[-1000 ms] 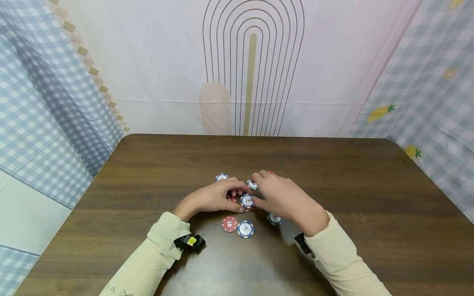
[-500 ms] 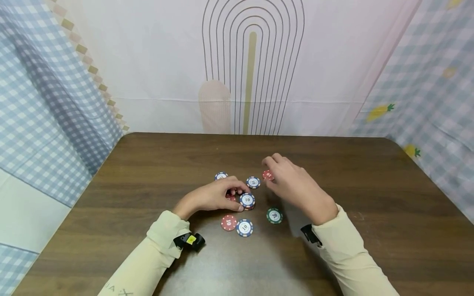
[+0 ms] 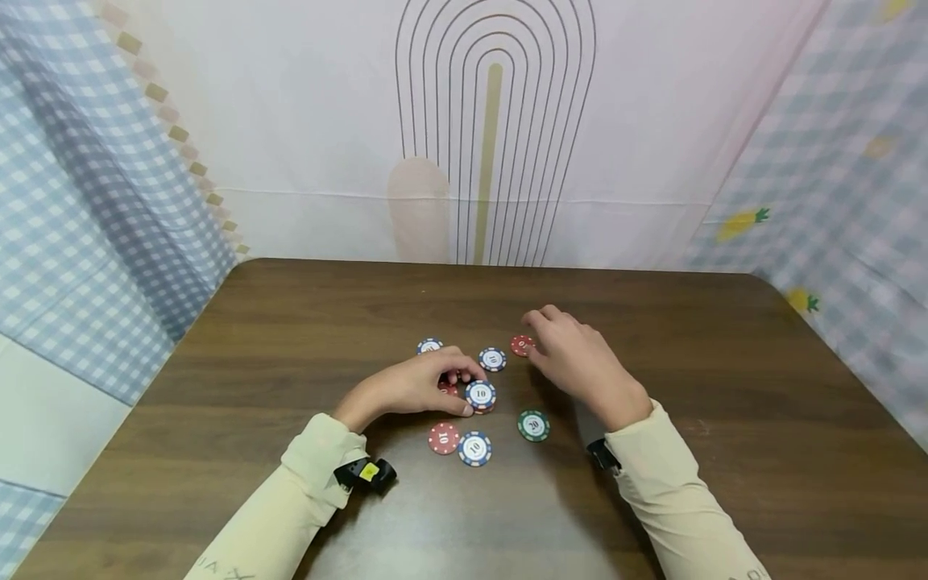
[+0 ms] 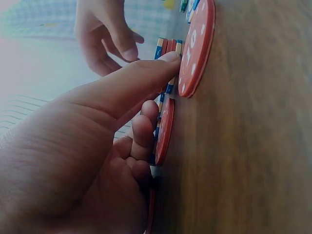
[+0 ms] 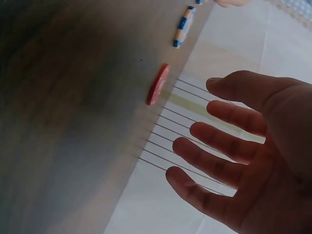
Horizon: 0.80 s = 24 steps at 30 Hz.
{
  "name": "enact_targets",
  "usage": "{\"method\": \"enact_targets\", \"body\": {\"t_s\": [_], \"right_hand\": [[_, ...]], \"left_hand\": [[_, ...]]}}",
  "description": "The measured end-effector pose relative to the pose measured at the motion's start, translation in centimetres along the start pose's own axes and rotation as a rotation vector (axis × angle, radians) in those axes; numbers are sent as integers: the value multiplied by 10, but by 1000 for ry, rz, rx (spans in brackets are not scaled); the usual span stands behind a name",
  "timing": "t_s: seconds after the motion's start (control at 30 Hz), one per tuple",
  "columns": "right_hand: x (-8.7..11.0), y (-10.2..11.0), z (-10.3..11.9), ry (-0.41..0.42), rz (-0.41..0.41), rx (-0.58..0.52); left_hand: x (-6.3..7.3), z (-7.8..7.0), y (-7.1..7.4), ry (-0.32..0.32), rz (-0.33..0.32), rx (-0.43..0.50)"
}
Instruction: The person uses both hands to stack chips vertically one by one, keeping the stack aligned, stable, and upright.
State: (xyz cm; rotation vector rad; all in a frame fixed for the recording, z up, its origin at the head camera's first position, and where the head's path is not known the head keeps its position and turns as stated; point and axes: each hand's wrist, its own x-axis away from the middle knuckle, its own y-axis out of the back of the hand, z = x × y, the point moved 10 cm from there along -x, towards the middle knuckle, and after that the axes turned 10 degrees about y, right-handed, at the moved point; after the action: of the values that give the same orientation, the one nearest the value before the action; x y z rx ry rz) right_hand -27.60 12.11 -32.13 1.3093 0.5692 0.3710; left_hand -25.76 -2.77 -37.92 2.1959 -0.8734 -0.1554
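My left hand (image 3: pixel 416 388) holds a short stack of poker chips (image 3: pixel 481 395) between thumb and fingers, with a blue chip marked 10 on top. In the left wrist view, blue and red edges show in the stack (image 4: pixel 170 46), with the thumb against it. Under the left palm lies a partly hidden red chip (image 3: pixel 449 389). My right hand (image 3: pixel 583 358) hovers with spread, slightly bent fingers beside a red chip (image 3: pixel 520 345). A gap separates that hand from the red chip (image 5: pixel 158 84) in the right wrist view, and the hand holds nothing.
Flat on the brown table (image 3: pixel 326 314) lie a blue chip (image 3: pixel 492 359) behind the stack, another blue chip (image 3: pixel 429 345) farther left, and a green chip (image 3: pixel 533 425) to the right. Nearer me, a red chip (image 3: pixel 444 438) and a blue chip (image 3: pixel 474 449) lie side by side.
My right hand has left the stack and moved back and right to the far red chip, uncovering the green chip and a blue one. The left hand stays at the stack.
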Motion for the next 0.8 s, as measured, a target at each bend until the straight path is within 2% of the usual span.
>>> {"method": "enact_targets", "body": {"t_s": [0.1, 0.3, 0.5, 0.67, 0.8], "right_hand": [[-4, -6, -2, -21, 13, 0], [-9, -18, -8, -43, 96, -40], [-17, -28, -7, -10, 143, -52], [-23, -32, -2, 47, 147, -10], [-24, -33, -2, 48, 164, 20]], "left_hand": [[2, 2, 1, 7, -4, -1], [0, 0, -1, 0, -1, -2], [-3, 2, -3, 2, 6, -9], [-2, 2, -1, 14, 2, -5], [-1, 2, 0, 23, 1, 6]]}}
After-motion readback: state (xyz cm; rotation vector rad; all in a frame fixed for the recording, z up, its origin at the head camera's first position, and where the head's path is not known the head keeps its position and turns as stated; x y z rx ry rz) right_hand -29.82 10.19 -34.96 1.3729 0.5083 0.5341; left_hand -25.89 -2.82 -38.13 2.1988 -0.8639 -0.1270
